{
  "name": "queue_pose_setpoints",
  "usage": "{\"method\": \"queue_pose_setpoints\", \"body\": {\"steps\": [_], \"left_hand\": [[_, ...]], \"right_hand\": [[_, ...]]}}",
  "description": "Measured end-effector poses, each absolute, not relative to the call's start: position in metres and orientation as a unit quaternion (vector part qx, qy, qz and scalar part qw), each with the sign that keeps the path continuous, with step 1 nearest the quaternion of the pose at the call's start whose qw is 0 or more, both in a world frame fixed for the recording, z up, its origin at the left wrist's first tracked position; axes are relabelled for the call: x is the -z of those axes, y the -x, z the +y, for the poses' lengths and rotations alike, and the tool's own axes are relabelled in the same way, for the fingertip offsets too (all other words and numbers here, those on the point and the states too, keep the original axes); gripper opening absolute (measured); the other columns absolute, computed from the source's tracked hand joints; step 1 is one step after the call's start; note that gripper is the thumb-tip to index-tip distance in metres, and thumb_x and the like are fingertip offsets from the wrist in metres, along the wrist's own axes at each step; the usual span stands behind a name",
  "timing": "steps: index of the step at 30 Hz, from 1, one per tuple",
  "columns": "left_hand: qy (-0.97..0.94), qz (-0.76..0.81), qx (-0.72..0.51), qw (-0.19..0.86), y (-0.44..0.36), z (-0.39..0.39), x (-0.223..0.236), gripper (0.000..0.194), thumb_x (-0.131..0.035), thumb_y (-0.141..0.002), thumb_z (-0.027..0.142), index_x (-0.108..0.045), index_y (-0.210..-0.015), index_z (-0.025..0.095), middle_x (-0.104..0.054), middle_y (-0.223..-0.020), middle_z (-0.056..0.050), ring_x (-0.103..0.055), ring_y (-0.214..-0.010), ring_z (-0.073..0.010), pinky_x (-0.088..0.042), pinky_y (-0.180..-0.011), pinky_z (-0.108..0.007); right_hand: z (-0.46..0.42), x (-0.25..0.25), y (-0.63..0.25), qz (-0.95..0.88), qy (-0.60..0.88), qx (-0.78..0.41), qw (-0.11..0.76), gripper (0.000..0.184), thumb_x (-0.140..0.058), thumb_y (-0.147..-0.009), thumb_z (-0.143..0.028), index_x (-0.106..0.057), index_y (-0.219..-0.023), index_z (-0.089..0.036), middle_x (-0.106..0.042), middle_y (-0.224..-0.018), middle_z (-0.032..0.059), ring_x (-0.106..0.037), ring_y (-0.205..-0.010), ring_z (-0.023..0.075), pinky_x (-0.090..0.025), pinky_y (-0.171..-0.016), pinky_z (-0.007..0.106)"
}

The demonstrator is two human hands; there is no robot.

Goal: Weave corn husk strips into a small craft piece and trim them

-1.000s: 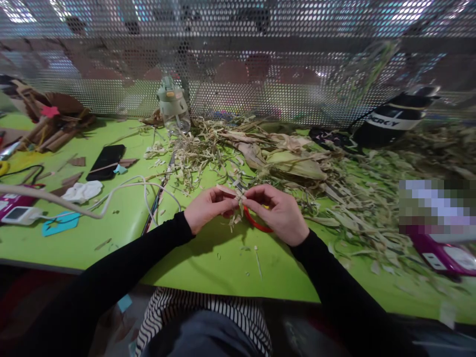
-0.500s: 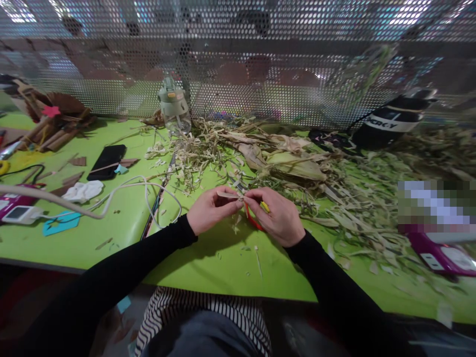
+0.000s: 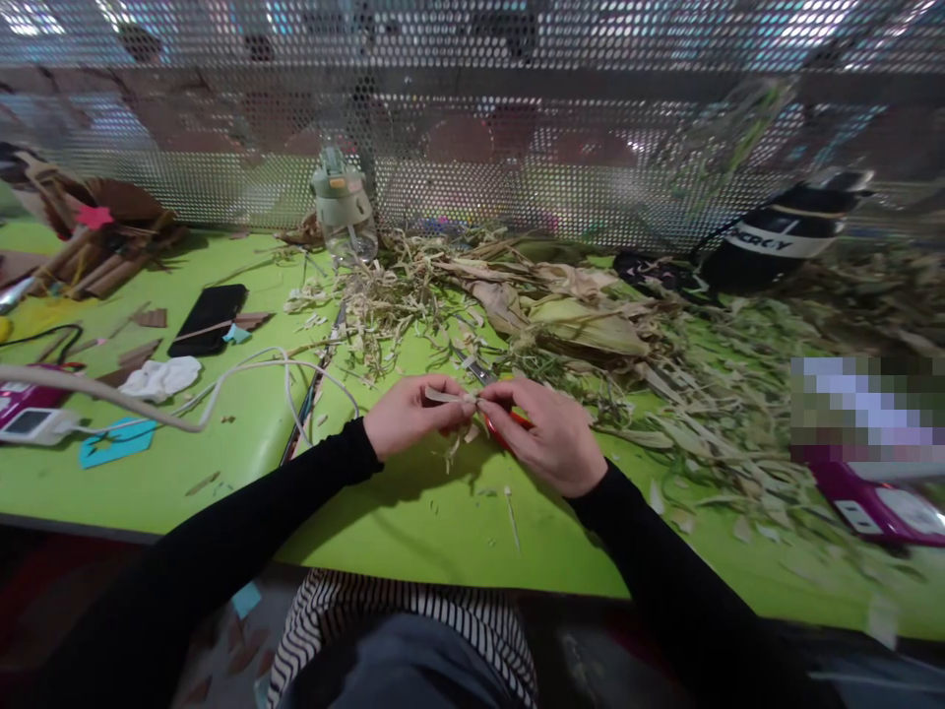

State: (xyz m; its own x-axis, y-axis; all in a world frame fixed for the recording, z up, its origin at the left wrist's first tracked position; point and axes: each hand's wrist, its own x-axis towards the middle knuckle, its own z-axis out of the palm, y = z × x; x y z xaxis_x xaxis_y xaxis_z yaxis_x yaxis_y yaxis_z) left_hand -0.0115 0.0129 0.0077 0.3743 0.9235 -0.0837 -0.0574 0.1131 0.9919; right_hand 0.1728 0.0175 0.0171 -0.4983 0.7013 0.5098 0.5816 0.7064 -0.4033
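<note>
Close together over the green table (image 3: pixel 413 532), my two hands work on a pale corn husk strip (image 3: pixel 441 396). My left hand (image 3: pixel 410 416) pinches it between thumb and fingers. The fingertips of my right hand (image 3: pixel 547 431) are closed on the strip's other end, which looks like a small knot or bundle. Thin shreds hang below the fingers. Scissors (image 3: pixel 481 372) with red and yellow handles lie beneath my right hand, which partly hides them. Just beyond sits a heap of dried corn husks (image 3: pixel 583 325).
Left are a black phone (image 3: pixel 208 320), a white cable (image 3: pixel 247 366), crumpled tissue (image 3: pixel 160 378) and a blue tag (image 3: pixel 116 443). A clear bottle (image 3: pixel 346 212) stands by the perforated metal screen (image 3: pixel 458 128). A black bottle (image 3: pixel 779 236) and a purple device (image 3: pixel 878 502) are right.
My hands have shifted slightly, with the left a little further left. More of the scissors' blades shows past my fingers, and the shreds hang lower. Both hands keep their pinch.
</note>
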Motion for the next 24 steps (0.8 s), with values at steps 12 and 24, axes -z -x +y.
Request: {"method": "queue_pose_setpoints", "body": {"steps": [12, 24], "left_hand": [[-0.725, 0.417, -0.411, 0.363, 0.0140, 0.0091, -0.0059, 0.015, -0.058, -0.085, 0.029, -0.066, -0.091, 0.018, -0.069, -0.089, -0.005, -0.062, -0.084, -0.0152, -0.047, -0.080, -0.028], [-0.696, 0.466, -0.387, 0.385, 0.0120, 0.0065, -0.0122, 0.019, -0.061, -0.082, 0.034, -0.066, -0.086, 0.017, -0.069, -0.076, -0.002, -0.060, -0.069, -0.0133, -0.044, -0.068, -0.025]], "right_hand": [[0.0220, -0.0246, -0.1761, -0.671, 0.447, -0.541, 0.241, 0.036, -0.042, -0.091, -0.052, -0.047, -0.075, -0.020, -0.049, -0.063, -0.0029, -0.043, -0.048, 0.0076, -0.036, -0.041, 0.019], [0.0186, -0.0255, -0.1762, -0.671, 0.408, -0.568, 0.248, 0.029, -0.047, -0.089, -0.047, -0.050, -0.083, -0.020, -0.044, -0.058, -0.0062, -0.033, -0.044, 0.0067, -0.025, -0.040, 0.019]]}}
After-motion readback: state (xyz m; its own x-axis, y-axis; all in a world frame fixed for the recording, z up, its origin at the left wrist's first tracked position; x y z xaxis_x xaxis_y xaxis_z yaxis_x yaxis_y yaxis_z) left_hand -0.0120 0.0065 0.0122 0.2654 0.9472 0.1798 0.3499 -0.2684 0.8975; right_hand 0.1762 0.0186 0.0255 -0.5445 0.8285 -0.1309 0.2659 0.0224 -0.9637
